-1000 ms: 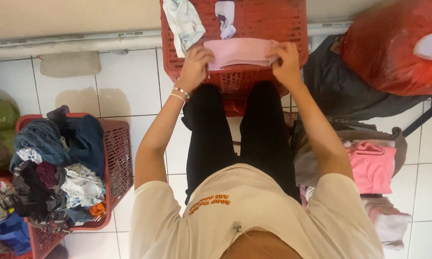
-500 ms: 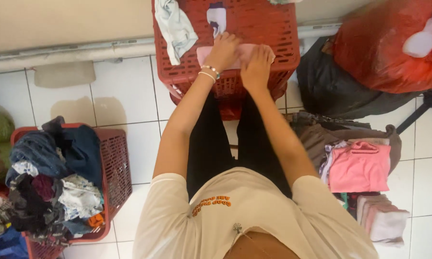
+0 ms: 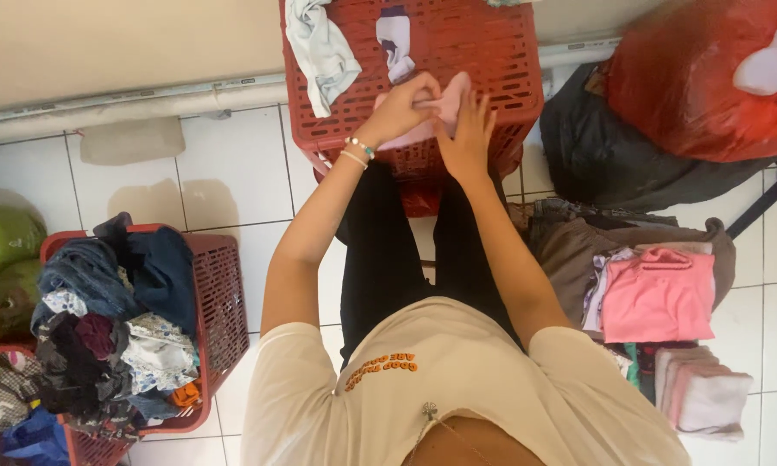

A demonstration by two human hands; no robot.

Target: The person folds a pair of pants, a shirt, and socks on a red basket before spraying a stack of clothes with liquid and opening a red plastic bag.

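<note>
Both hands moved inward: left hand (image 3: 403, 108) now pinches folded pink cloth (image 3: 445, 108) on red basket (image 3: 501, 52); right hand (image 3: 468, 138) presses flat, fingers spread.

White tiled floor (image 3: 224, 173) under it all. On top of it, a red basket (image 3: 457, 52) turned upside down, with a pale cloth (image 3: 319, 52), a small white piece (image 3: 395, 39) and a pink cloth (image 3: 445, 108) lying on its flat bottom. Left, another red basket (image 3: 220, 302) stuffed with mixed clothes. Right, a folded pink shirt (image 3: 660, 298) on a brown pile, near a red bag (image 3: 691, 78) and a dark bag (image 3: 613, 164).
</note>
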